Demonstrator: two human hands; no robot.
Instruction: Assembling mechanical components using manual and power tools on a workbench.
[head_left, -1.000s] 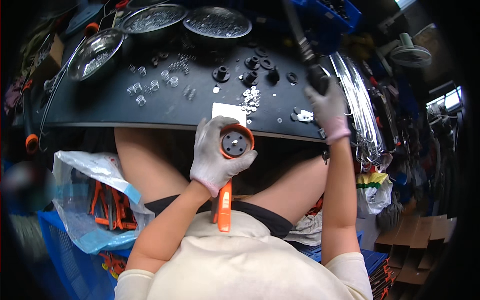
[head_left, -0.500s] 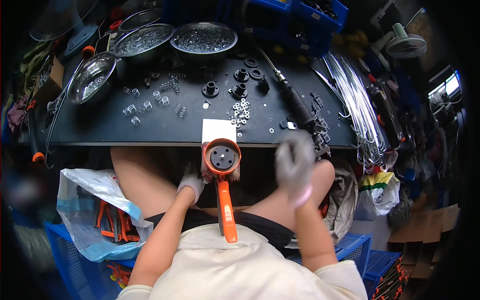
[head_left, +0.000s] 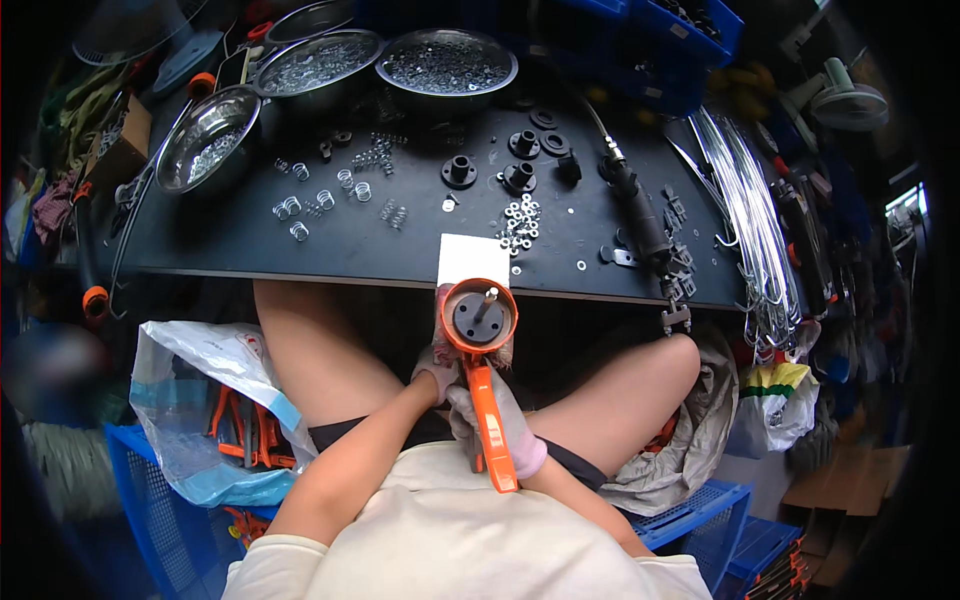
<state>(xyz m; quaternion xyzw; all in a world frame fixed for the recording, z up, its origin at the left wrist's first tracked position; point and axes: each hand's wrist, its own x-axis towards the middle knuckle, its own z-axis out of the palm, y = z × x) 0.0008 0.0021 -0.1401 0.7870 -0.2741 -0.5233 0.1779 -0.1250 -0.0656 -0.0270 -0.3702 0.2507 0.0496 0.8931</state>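
Observation:
An orange handle tool with a round cup (head_left: 493, 420) stands upright between my thighs at the table's front edge, its grip pointing toward me. Inside the cup lies a black disc with holes (head_left: 478, 318), and a metal rod (head_left: 489, 300) sticks up from its middle. My right hand (head_left: 512, 425), in a light glove, is wrapped around the grip from behind. Also gloved, my left hand (head_left: 438, 372) is beside the grip just below the cup; its fingertips are hidden. A white block (head_left: 473, 258) sits at the table edge behind the cup.
Springs (head_left: 326, 200), small nuts (head_left: 521, 222) and black flanged parts (head_left: 520, 177) lie on the dark table (head_left: 380, 250). Steel bowls (head_left: 447, 62) stand at the back. A black power tool (head_left: 640, 215) and bent metal rods (head_left: 755, 220) are at right. A plastic bag (head_left: 170, 400) of orange handles is at left.
My right hand has come in from the right and closed around the grip. My left hand is nearer the grip. The rod now stands taller above the disc. The whole view has shifted slightly.

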